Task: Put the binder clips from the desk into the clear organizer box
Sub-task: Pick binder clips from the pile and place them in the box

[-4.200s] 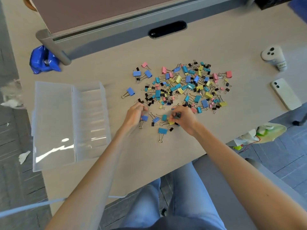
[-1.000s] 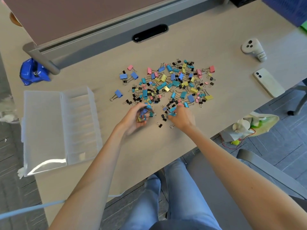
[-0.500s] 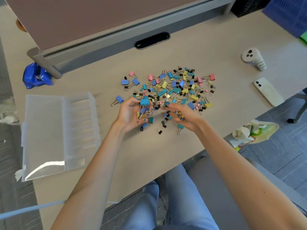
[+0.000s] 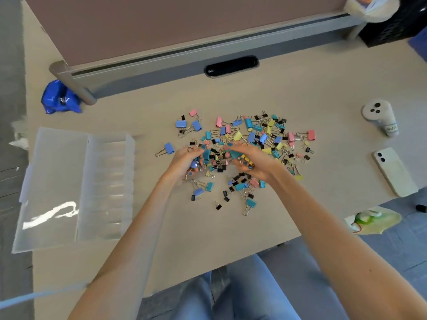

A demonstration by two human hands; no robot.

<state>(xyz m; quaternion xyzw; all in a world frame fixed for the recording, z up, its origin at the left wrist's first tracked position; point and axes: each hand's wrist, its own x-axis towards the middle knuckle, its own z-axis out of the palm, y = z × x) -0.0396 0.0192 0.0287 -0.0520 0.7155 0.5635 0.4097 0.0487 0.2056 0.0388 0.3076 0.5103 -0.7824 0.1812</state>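
Note:
A heap of small binder clips (image 4: 261, 132) in blue, teal, pink, yellow and black is spread over the middle of the desk. My left hand (image 4: 184, 163) is cupped at the heap's near-left edge and grips several clips. My right hand (image 4: 251, 162) is cupped just beside it with its fingers curled round more clips, a teal one among them. Loose clips (image 4: 240, 188) lie below both hands. The clear organizer box (image 4: 74, 188) lies open on the left of the desk, its lid flat to the left; I see no clips in its compartments.
A white phone (image 4: 395, 172) and a white controller (image 4: 379, 116) lie at the right of the desk. A blue bag (image 4: 60, 100) sits at the back left by a metal post. A partition wall with a black cable slot (image 4: 231, 65) runs along the back. The desk's front edge is near my knees.
Both hands have moved together into the near edge of the heap and closed round more clips. The camera has tilted, so the desk sits lower in view.

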